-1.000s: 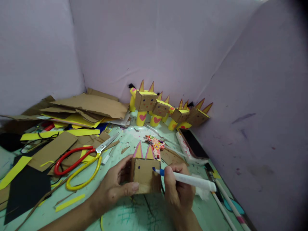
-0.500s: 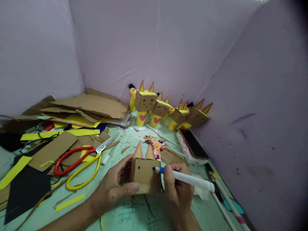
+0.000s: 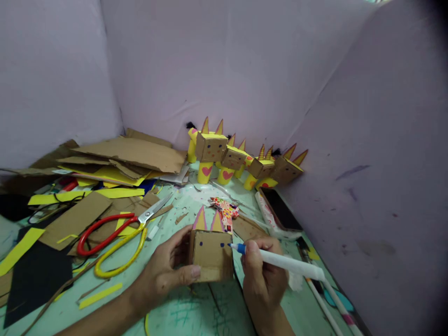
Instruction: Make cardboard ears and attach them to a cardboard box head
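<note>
My left hand (image 3: 175,263) grips a small cardboard box (image 3: 212,261) from its left side, thumb across the front face. Two pointed yellow ears with pink edges (image 3: 208,220) stand on the box's top, and two blue dots mark its front. In my right hand (image 3: 264,270) is a white marker (image 3: 290,263) with a blue tip end, pinched between thumb and fingers. The tip points left, close to the box's right edge near the right dot; whether it touches is hard to tell. Behind the box lies a floral-patterned piece (image 3: 227,210).
Red-and-yellow-handled scissors (image 3: 122,240) lie on the left among cardboard and yellow paper scraps. Flat cardboard sheets (image 3: 136,151) are piled at the back left. Several cardboard-headed figures (image 3: 211,148) stand along the back wall. A phone (image 3: 282,208) and brushes (image 3: 331,291) lie at right.
The marker and my right hand have shifted slightly right, taking the tip off the right dot. That dot now shows fully. My left hand still grips the box.
</note>
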The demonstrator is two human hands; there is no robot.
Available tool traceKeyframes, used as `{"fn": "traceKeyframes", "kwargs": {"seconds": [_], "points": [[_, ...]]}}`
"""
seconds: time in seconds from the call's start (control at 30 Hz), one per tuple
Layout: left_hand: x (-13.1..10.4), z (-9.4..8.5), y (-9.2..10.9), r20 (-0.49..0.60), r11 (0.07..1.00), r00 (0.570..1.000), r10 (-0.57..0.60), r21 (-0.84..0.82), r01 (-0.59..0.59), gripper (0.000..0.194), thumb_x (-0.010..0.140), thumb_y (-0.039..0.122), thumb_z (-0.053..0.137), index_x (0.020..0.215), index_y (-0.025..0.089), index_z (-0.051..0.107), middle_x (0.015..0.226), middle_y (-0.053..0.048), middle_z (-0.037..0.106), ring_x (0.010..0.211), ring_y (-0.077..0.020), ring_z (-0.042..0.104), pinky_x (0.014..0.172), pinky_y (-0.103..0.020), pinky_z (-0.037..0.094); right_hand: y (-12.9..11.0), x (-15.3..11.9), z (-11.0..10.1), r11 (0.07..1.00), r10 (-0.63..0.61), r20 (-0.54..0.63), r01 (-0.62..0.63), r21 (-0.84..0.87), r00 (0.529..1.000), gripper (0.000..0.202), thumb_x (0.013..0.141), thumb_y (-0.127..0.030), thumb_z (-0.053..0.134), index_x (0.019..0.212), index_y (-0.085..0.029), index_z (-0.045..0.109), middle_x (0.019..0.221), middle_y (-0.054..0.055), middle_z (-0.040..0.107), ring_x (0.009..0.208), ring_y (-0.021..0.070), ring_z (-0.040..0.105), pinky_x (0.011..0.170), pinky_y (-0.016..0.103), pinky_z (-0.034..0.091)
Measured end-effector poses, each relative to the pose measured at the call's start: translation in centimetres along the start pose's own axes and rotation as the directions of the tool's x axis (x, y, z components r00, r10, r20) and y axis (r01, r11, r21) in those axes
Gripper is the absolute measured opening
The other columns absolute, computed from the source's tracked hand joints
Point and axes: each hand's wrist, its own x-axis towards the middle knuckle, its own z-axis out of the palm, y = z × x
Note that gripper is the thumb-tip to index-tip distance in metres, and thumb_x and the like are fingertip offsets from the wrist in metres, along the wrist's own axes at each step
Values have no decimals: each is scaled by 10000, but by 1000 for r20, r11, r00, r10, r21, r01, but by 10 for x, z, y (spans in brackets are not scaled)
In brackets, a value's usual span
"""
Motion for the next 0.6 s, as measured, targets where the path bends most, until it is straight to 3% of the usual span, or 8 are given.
{"fn": "traceKeyframes", "kwargs": {"seconds": [0.1, 0.33, 0.6], "points": [[0, 0, 0, 0, 1000, 1000, 0, 12, 0, 723, 682, 366, 726, 1311, 179, 422, 1345, -116, 516, 1232, -347, 459, 1016, -462, 397, -4, 0, 2, 1000, -29, 39, 29, 2, 999, 193, 864, -254, 484, 680, -197, 474, 501, -75, 439, 396, 82, 432, 392, 195, 328], [1, -3, -7, -23, 1000, 1000, -4, -17, 4, 818, 669, 388, 736, 1359, 165, 357, 1353, -143, 503, 1241, -348, 448, 1036, -489, 369, -16, -5, 9, 983, 174, 32, -175, 48, 984, 224, 851, -319, 487, 661, -200, 470, 507, -70, 442, 420, 89, 413, 421, 225, 289], [1, -2, -7, -11, 999, 1000, 4, -39, -4, 804, 678, 355, 736, 1363, 174, 357, 1351, -132, 506, 1234, -345, 456, 1035, -482, 371, -17, -5, 8, 974, 214, 16, -215, 77, 977, 212, 843, -322, 484, 667, -206, 459, 510, -81, 402, 432, 88, 377, 436, 237, 268]]}}
